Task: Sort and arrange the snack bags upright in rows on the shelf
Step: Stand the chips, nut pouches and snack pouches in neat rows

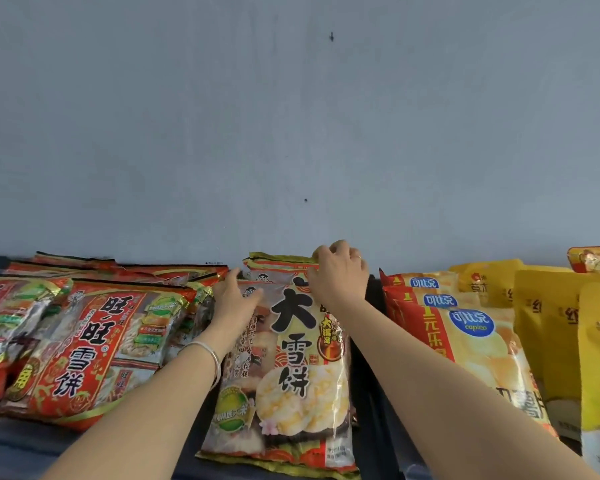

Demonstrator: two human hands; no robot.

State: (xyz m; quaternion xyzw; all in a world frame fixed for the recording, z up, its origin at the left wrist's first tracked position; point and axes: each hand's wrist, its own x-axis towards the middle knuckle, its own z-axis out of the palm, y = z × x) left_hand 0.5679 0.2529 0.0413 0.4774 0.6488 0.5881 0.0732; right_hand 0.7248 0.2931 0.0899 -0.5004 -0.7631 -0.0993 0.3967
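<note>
Red foil bags (94,348) of rice crackers fill the left end of the dark shelf (21,441), leaning back in overlapping rows, tilted rather than upright. Just right of them the left grip (234,299), a bare hand with a silver bangle (210,356) on its wrist, lies with straight fingers flat on the upper left corner of the front pale bag (291,368); it clasps nothing. That bag, printed with large black characters and round crackers, leans back at the middle of the shelf with its lower edge at the shelf's front. Behind it stands the rear pale bag (278,263), of which only the gold-trimmed top shows. The right grip (338,271) is at that top edge, fingers curled over it and holding it. A dark gap separates these from the orange bags (465,334), three in a row, one behind another. Furthest right are the yellow bags (551,323), packed close together. A plain grey-blue wall (291,116) rises behind everything.
</note>
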